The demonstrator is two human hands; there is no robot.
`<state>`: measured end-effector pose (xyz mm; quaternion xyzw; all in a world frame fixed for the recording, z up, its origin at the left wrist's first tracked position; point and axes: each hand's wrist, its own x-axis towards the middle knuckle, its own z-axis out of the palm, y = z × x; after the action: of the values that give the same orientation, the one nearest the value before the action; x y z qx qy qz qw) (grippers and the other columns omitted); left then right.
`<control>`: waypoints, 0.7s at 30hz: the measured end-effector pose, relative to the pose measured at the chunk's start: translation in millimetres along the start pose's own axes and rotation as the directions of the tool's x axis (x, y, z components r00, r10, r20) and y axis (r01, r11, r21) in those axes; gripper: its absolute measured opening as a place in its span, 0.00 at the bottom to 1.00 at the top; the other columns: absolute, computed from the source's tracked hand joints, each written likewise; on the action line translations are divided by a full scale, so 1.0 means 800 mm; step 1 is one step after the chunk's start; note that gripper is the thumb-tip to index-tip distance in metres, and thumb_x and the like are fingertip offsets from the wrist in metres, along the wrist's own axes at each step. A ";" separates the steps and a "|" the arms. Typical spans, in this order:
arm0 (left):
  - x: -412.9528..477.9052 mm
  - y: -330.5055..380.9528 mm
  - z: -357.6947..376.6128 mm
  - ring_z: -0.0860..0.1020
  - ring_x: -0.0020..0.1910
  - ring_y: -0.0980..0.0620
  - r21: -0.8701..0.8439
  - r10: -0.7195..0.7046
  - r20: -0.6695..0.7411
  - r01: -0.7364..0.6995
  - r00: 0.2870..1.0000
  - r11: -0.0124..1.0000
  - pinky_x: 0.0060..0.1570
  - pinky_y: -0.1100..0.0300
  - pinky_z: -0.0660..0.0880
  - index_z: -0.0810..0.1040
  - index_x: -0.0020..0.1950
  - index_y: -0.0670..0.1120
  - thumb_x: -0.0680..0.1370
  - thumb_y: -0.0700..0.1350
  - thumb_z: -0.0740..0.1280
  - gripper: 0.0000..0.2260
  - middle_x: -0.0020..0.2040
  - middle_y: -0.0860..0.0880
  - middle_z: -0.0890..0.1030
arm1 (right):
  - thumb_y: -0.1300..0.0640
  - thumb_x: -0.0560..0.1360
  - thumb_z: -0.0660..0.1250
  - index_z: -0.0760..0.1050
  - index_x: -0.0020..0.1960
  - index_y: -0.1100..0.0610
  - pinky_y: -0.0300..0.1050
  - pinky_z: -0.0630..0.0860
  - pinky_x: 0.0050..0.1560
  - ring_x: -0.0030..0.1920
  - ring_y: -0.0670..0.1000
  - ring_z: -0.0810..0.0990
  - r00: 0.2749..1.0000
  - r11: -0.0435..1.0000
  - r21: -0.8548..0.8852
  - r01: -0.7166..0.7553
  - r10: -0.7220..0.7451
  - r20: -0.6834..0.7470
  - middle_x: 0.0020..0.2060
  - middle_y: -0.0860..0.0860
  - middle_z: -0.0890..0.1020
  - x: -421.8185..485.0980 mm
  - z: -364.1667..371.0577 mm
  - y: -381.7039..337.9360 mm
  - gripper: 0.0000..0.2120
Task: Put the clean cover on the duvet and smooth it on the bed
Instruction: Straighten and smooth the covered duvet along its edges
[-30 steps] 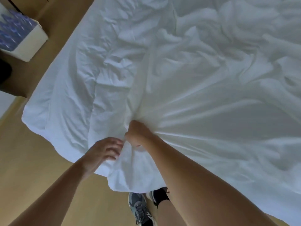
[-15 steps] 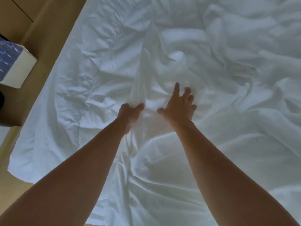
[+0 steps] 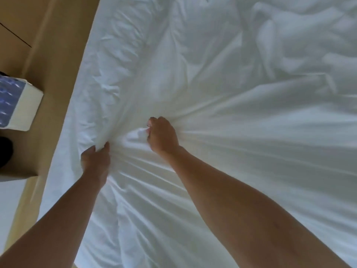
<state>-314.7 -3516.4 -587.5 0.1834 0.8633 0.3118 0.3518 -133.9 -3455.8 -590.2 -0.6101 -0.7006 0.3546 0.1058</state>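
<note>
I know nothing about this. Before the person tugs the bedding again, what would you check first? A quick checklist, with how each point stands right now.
1. Left hand grips the duvet cover: ok, fingers curl round a fold.
2. Right hand grips it too: ok, a bunch of cloth sits in the fist.
3. Cloth by the hands pulled taut: ok, straight creases fan out from both grips.
4. Far side smooth: not ok, deep rumples at the far right.
5. Duvet corners seated inside the cover: cannot tell.
6. White box on the floor apart from the cover's edge: ok.
</note>
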 end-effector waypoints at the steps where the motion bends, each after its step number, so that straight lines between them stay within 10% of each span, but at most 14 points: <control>1: 0.006 -0.001 0.003 0.74 0.33 0.50 -0.015 -0.021 0.063 0.022 0.998 1.000 0.40 0.56 0.72 0.82 0.51 0.43 0.77 0.51 0.72 0.11 0.36 0.50 0.78 | 0.61 0.78 0.63 0.77 0.61 0.61 0.49 0.72 0.58 0.60 0.60 0.77 0.997 0.996 -0.055 -0.072 0.074 0.030 0.57 0.60 0.79 0.006 0.009 0.008 0.12; 7: 0.028 -0.019 0.012 0.83 0.40 0.42 -0.065 -0.105 0.453 0.151 0.885 0.986 0.46 0.49 0.81 0.83 0.54 0.40 0.72 0.45 0.78 0.14 0.42 0.43 0.85 | 0.40 0.73 0.66 0.65 0.73 0.55 0.56 0.63 0.71 0.70 0.62 0.66 0.969 0.960 -0.138 -0.245 0.245 -0.017 0.69 0.60 0.68 -0.024 0.058 -0.028 0.34; 10: 0.029 -0.024 -0.011 0.85 0.48 0.41 -0.079 -0.128 0.644 0.231 0.754 0.970 0.47 0.49 0.82 0.84 0.56 0.40 0.73 0.41 0.76 0.12 0.49 0.41 0.86 | 0.42 0.71 0.68 0.73 0.63 0.54 0.54 0.74 0.58 0.57 0.58 0.74 0.944 0.986 -0.110 -0.125 0.084 -0.320 0.58 0.55 0.75 -0.108 0.101 -0.085 0.25; 15: 0.018 -0.054 -0.051 0.84 0.53 0.38 0.018 -0.109 0.830 0.169 0.548 0.985 0.56 0.43 0.80 0.82 0.57 0.38 0.74 0.44 0.75 0.14 0.53 0.38 0.85 | 0.41 0.67 0.70 0.74 0.53 0.55 0.52 0.76 0.41 0.43 0.55 0.77 0.935 0.922 -0.216 -0.321 0.271 -0.231 0.44 0.51 0.78 -0.219 0.191 -0.108 0.23; 21: -0.025 -0.101 -0.079 0.83 0.48 0.47 0.093 -0.082 0.914 -0.007 0.398 0.996 0.56 0.52 0.80 0.80 0.58 0.35 0.80 0.41 0.69 0.11 0.49 0.40 0.85 | 0.59 0.77 0.70 0.77 0.41 0.56 0.46 0.72 0.37 0.36 0.51 0.78 0.706 0.796 0.314 -0.518 0.605 -0.369 0.35 0.46 0.78 -0.245 0.190 -0.082 0.06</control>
<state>-354.4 -3612.6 -596.2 0.3189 0.5450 0.1169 0.7665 -227.7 -3694.3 -603.4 -0.8467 -0.3996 0.2825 0.2087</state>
